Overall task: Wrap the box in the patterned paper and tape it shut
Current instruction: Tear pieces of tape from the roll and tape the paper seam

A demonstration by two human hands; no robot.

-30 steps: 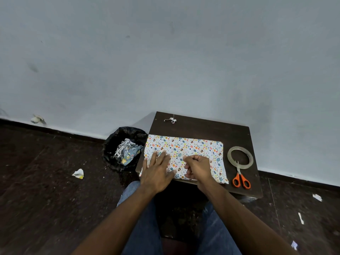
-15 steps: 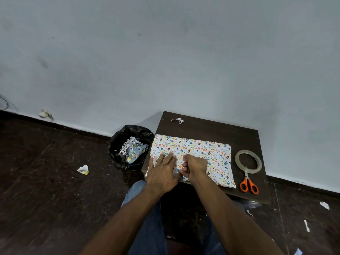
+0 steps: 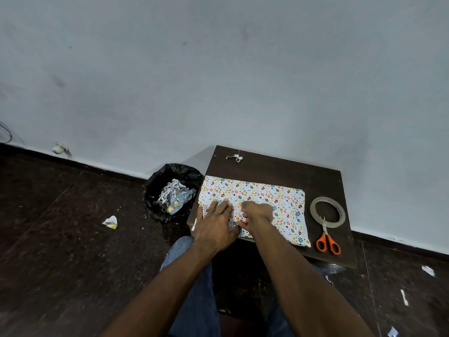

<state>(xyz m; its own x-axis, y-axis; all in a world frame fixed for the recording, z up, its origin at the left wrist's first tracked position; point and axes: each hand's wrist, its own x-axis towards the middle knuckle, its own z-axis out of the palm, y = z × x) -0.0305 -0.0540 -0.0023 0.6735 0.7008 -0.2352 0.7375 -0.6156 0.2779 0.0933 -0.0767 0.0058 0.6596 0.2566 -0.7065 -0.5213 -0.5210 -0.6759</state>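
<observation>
Left hand (image 3: pixel 215 223) flat, fingers straight, pressing patterned paper (image 3: pixel 257 198). Right hand (image 3: pixel 256 212) curled, pinching paper edge beside it. Risk: fold slips, creases; tape roll (image 3: pixel 327 210) well right.

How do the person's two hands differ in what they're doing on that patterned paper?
The left hand lies flat with fingers spread straight, pressing the patterned paper down; the right hand is curled, its fingers bent under. The left hand sits nearer the paper's left edge, the right hand nearer its middle. Both rest on the paper's near half.
</observation>
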